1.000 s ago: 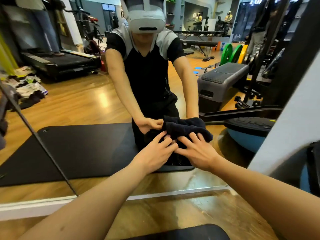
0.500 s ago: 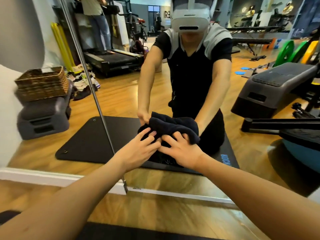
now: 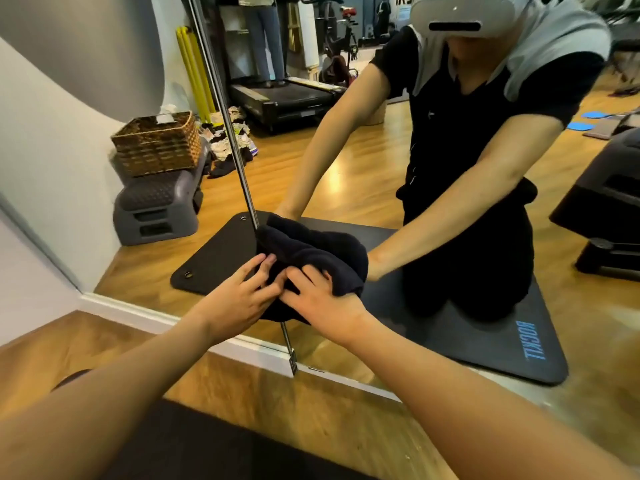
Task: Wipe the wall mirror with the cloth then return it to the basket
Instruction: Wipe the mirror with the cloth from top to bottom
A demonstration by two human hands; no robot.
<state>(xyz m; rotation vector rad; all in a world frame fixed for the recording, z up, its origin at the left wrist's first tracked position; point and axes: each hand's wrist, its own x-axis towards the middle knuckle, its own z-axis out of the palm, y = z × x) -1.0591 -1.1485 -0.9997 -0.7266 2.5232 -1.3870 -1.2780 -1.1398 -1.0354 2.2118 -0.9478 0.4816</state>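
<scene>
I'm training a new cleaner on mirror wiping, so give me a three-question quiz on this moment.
1. True or false: both hands press the dark cloth against the mirror.
2. Where does the wicker basket show? A) on a grey step platform B) on the treadmill
3. Fill in: the cloth covers the mirror's vertical ____.

Key: 1 true, left hand and right hand; 2 A; 3 seam.

Bright, even indoor light fills the room, and a soft glare patch sits on the reflected glossy wooden floor (image 3: pixel 332 174). The wide-angle lens bends straight lines near the edges, so the thin metal mirror seam (image 3: pixel 225 112) leans. The near forearms look slightly soft.
</scene>
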